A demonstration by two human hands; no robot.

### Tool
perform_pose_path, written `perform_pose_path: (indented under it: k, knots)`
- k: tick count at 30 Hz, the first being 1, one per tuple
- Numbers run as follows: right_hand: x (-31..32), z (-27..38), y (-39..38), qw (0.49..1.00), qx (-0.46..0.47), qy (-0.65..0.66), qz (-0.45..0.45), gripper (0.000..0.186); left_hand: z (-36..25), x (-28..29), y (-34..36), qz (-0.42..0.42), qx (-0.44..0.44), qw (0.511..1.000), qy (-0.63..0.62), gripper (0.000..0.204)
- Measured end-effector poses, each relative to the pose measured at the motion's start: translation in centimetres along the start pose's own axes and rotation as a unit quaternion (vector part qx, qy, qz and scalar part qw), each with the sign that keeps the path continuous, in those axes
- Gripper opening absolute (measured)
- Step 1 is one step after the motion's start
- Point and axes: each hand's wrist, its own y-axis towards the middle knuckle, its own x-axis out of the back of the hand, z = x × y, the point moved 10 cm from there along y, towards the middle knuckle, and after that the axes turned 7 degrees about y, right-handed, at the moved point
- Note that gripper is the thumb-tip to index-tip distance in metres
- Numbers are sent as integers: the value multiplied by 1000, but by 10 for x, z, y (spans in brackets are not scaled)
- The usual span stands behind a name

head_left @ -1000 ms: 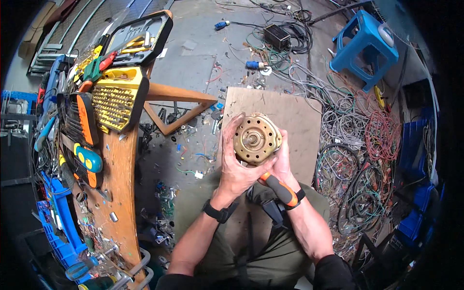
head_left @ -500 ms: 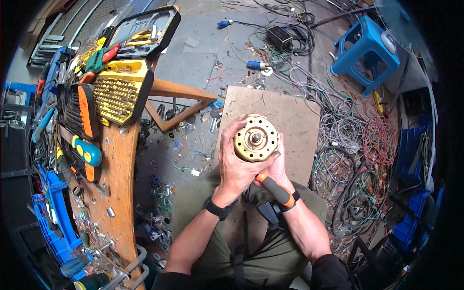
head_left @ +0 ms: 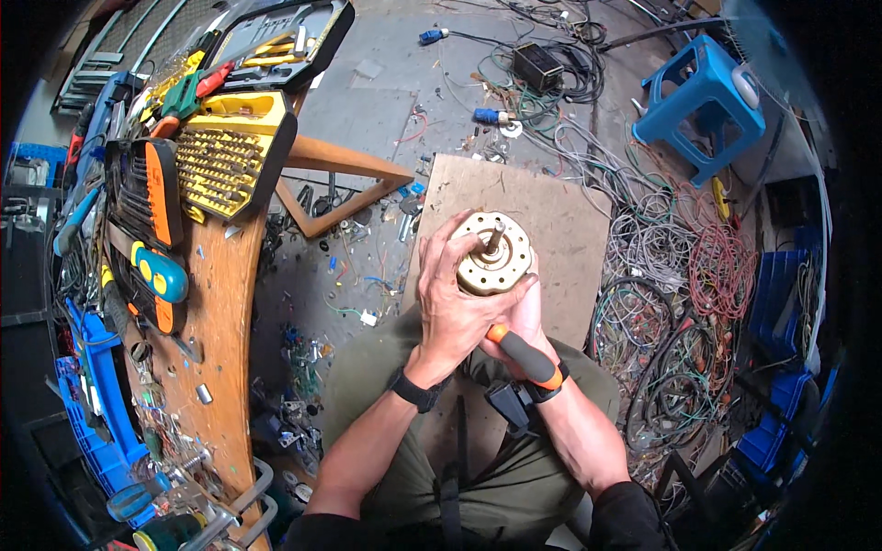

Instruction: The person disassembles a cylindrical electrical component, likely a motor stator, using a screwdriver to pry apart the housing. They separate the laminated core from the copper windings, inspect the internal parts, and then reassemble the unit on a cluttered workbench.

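Observation:
A round brass-coloured motor with a short steel shaft pointing up is held over my lap. My left hand wraps around its left side and underside. My right hand sits under the motor's right side and grips a screwdriver with an orange and grey handle, whose handle points down toward my right wrist. The screwdriver's tip is hidden behind my hands and the motor.
A square wooden board lies on the floor beyond my knees. A wooden bench at left carries a yellow bit case, screwdrivers and small parts. Tangled wires cover the floor at right, near a blue plastic stool.
My hands and the motor keep the same pose. The view has shifted slightly, so the bench and floor appear a little lower in the picture.

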Motion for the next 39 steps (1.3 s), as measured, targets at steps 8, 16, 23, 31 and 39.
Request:
perform_pose_path:
  k: [8, 16, 23, 31, 39]
  knots:
    - [-19, -5, -10, 995, -6, -13, -98, 60, 9, 0, -1, -6, 31, 999, -11, 74]
    - [0, -12, -5, 996, -87, 27, -23, 79, 25, -6, -4, -8, 109, 992, -63, 76]
    - [14, -6, -5, 993, -52, -27, -101, 87, 25, -8, -4, 6, 110, 989, -98, 86]
    - [-7, -5, -6, 985, -98, 97, 101, 81, 17, -11, -2, 19, 49, 989, -141, 92]
    - [0, 1, -8, 998, -35, 23, -47, 86, 12, -10, 0, 29, 10, 989, -143, 90]
